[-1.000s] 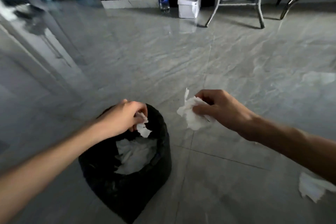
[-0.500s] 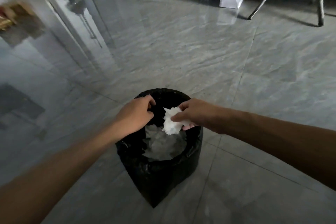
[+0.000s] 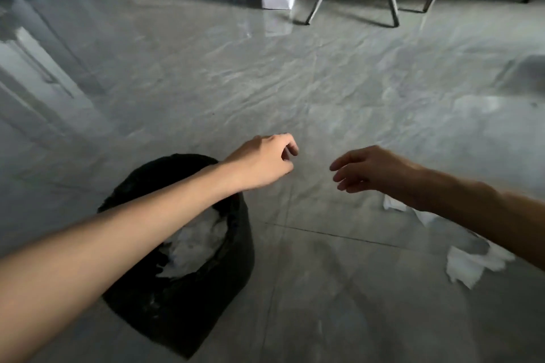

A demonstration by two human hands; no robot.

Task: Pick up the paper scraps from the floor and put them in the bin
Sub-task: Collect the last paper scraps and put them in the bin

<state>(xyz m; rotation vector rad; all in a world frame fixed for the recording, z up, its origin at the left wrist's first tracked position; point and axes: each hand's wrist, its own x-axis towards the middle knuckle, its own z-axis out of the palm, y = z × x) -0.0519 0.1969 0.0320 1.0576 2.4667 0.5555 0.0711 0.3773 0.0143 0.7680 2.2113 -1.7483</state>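
Both hands hover empty past the bin (image 3: 188,312) (paper inside): left hand (image 3: 262,160) loosely curled, right hand (image 3: 368,169) spread open. Scraps (image 3: 469,267) lie near right on the floor (image 3: 295,91).

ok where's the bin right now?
In the head view the bin sits on the floor at lower left, under the left forearm, with white paper inside. Both hands, left hand and right hand, hang empty beyond it.
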